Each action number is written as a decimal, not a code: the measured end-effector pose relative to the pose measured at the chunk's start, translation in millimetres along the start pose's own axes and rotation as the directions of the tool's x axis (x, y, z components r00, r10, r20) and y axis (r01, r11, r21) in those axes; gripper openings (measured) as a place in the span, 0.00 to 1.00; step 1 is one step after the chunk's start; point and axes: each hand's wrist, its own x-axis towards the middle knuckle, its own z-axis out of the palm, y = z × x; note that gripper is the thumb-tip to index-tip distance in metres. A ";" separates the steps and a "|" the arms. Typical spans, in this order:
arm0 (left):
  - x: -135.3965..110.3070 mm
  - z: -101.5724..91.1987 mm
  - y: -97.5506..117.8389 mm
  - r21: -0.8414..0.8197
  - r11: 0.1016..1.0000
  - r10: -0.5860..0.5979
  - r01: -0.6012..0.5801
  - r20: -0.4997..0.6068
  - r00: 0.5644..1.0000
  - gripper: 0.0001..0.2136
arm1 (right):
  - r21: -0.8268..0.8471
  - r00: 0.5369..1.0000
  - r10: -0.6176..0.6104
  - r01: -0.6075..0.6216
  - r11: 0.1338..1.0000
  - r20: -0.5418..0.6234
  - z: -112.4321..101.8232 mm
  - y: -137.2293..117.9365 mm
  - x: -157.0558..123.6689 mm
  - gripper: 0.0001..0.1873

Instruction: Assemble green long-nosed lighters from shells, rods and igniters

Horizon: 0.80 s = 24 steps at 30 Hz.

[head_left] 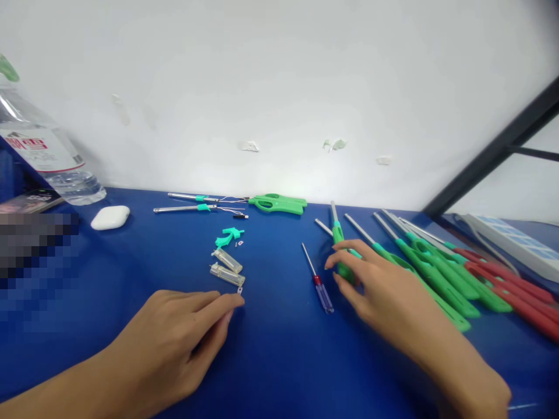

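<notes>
My left hand rests low on the table with its fingers pressed together. Its index fingertip is right by a tiny pale metal piece; whether anything sits between the fingers is hidden. Just beyond lie two clear fuel tanks and a turquoise plastic trigger with small bits beside it. My right hand curls its fingers around the handle of a green gas lighter, whose metal tube points away toward the wall. A screwdriver with a red and purple handle lies left of this hand.
Several green lighters and red-handled lighters fan out at right. Against the wall lie an opened green casing and two metal tubes with wires. At left are a white case and a water bottle; a power strip lies far right.
</notes>
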 end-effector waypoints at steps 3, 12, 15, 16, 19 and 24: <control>-0.6 0.0 0.2 -0.007 1.000 0.001 -0.001 0.000 1.000 0.13 | 0.060 0.998 -0.021 0.017 0.998 0.060 0.1 -1.0 0.2 0.10; -1.4 2.1 -1.4 -0.013 1.000 -0.010 0.010 0.011 1.000 0.13 | 0.229 0.990 -0.082 0.055 0.972 0.114 2.6 6.6 3.5 0.13; -2.2 2.6 -1.6 -0.024 1.000 -0.010 0.010 0.012 1.000 0.13 | 0.248 0.992 -0.076 0.048 0.968 0.105 4.4 6.9 3.4 0.11; -2.4 2.8 -1.6 -0.024 1.000 -0.012 0.012 0.013 1.000 0.13 | 0.255 0.992 -0.075 0.046 0.966 0.105 5.0 6.3 3.1 0.12; -2.5 3.0 -1.3 -0.017 1.000 -0.012 0.012 0.011 1.000 0.13 | 0.277 0.991 -0.077 0.045 0.960 0.105 6.5 4.3 1.2 0.16; -0.5 2.6 -0.4 -0.020 1.000 -0.011 0.011 0.007 1.000 0.13 | 0.270 0.994 -0.056 0.027 0.962 0.097 4.9 2.8 -0.7 0.17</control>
